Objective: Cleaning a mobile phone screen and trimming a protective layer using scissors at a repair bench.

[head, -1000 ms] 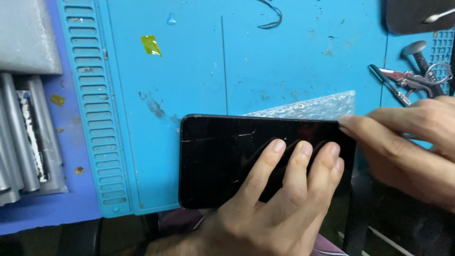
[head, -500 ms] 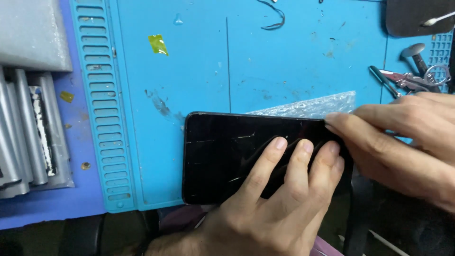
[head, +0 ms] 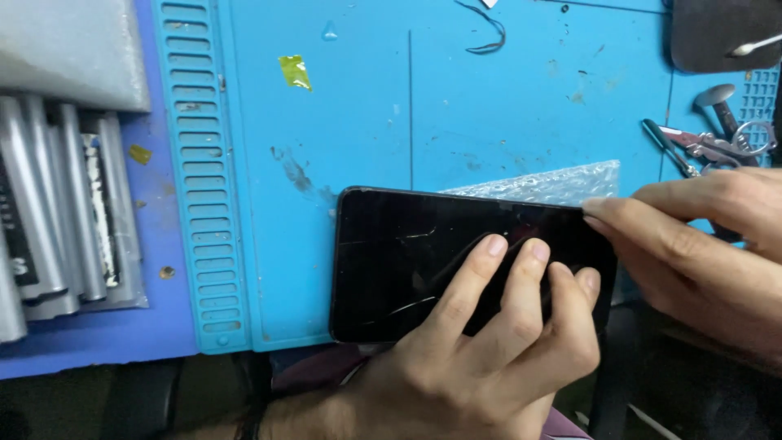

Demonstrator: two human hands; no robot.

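Observation:
A black phone [head: 391,261] with a cracked screen lies flat at the near edge of a blue work mat [head: 489,106]. My left hand [head: 481,358] comes up from below, and three fingers lie flat on the right half of the screen, holding the phone down. My right hand [head: 700,244] reaches in from the right, its fingertips pinched on the phone's upper right edge. Whether they hold a thin tool I cannot tell. A clear piece of bubble wrap [head: 554,183] sticks out from under the phone's far edge.
Small scissors and metal tools [head: 709,147] lie at the right, behind my right hand. A stack of grey metal frames [head: 57,212] sits at the left, off the mat. A green tape scrap [head: 295,71], a bent black wire [head: 489,33] and a dark pad [head: 717,33] lie farther back.
My right fingertips have slid a little to the left along the phone's far edge. My left fingers stay pressed on the screen. The view has shifted slightly.

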